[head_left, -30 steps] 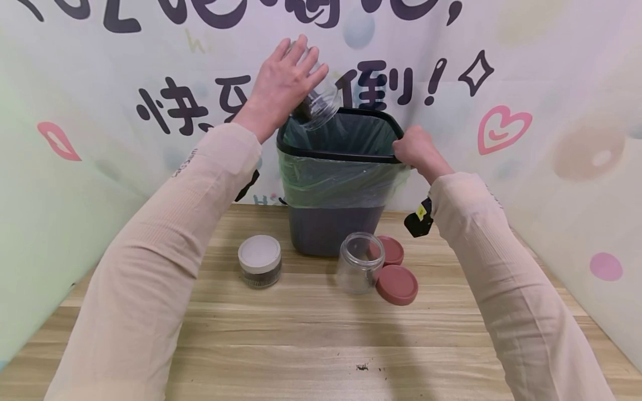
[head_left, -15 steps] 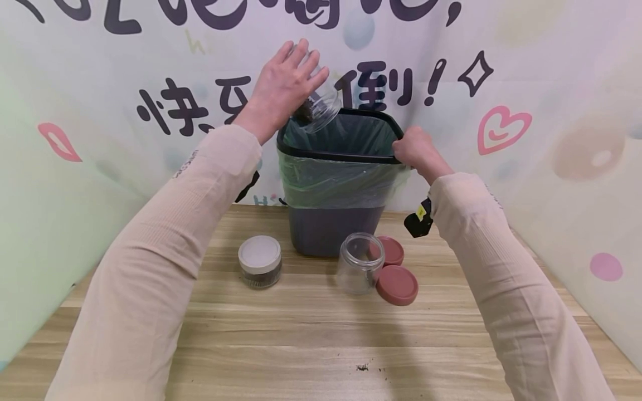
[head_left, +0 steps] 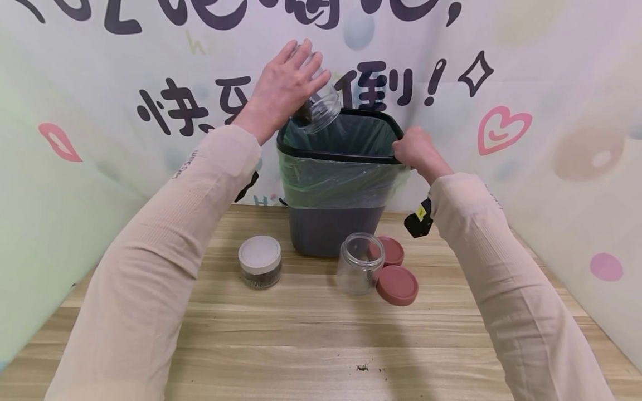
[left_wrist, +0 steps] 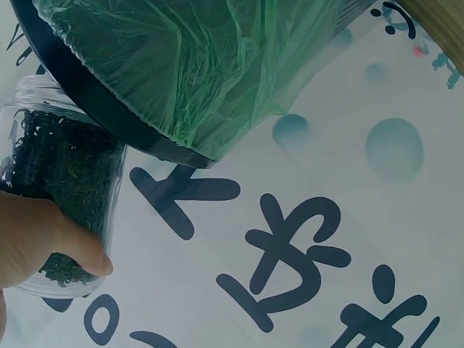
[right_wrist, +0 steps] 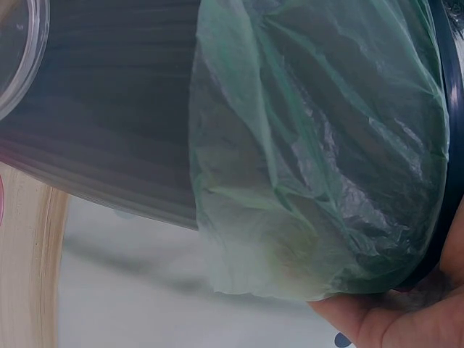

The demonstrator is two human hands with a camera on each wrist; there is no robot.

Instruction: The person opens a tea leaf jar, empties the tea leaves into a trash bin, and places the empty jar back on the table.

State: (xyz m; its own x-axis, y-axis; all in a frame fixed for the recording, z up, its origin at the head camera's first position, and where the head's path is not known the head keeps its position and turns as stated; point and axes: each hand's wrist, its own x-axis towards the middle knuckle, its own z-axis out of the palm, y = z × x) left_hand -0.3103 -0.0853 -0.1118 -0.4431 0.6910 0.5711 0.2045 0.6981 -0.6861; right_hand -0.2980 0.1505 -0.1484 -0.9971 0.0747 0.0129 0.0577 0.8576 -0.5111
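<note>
My left hand (head_left: 283,83) grips a clear jar (head_left: 325,108), tilted mouth-down over the left side of the trash bin (head_left: 331,228). Dark green, leafy bits resembling loose tea (left_wrist: 72,167) fill much of that jar in the left wrist view. The bin has a black rim (head_left: 346,157) and a green plastic liner (head_left: 336,181) folded over its outside. My right hand (head_left: 418,147) holds the rim's right corner; in the right wrist view its thumb (right_wrist: 355,315) lies against the liner's edge. Part of the held jar is hidden behind the left hand.
An uncapped clear jar (head_left: 358,273) stands before the bin, beside two red lids (head_left: 397,285). Left of it sits a low jar with a white lid (head_left: 259,259) and dark contents. Dark crumbs (head_left: 362,367) lie near the table's front. A printed cloth (head_left: 551,83) hangs behind.
The left hand and its jar have shifted very slightly down and right over the bin. The right hand keeps its hold on the rim, and the bin has not moved.
</note>
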